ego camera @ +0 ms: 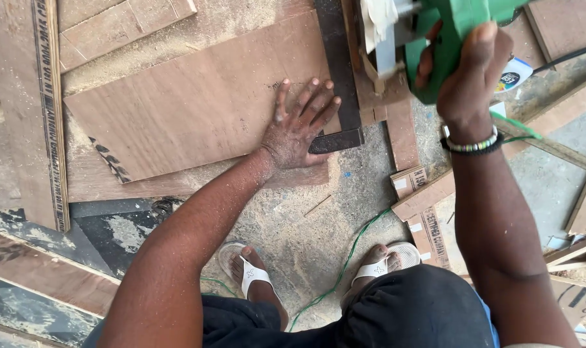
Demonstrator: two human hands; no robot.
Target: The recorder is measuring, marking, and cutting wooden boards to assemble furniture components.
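The left hand [297, 129] lies flat, fingers [319, 103] spread wide, on the near right corner of a brown plywood sheet [196, 106] that rests on the dusty floor [319, 238], with its palm partly over the end of a dark straight bar [339, 71] laid along the sheet's right edge. The right hand [466, 84] is closed around the handle of a green power saw [444, 38], held up above the bar's far end; a black cord [567, 57] runs off to the right from it. The sheet looks thin, stiff and fairly light, so it would likely slide on the sawdust unless pressed down, as the flat palm does; its wide face gives no grip, so the edges or a corner are the places to take it, and the cut edges may be splintery. The saw looks compact but dense enough to need a full, firm grip on its handle, well clear of the blade end. Offcuts [428, 200] of board lie to the right, more boards [41, 109] to the left, and a green cable [344, 264] trails between the feet in white sandals [251, 274].
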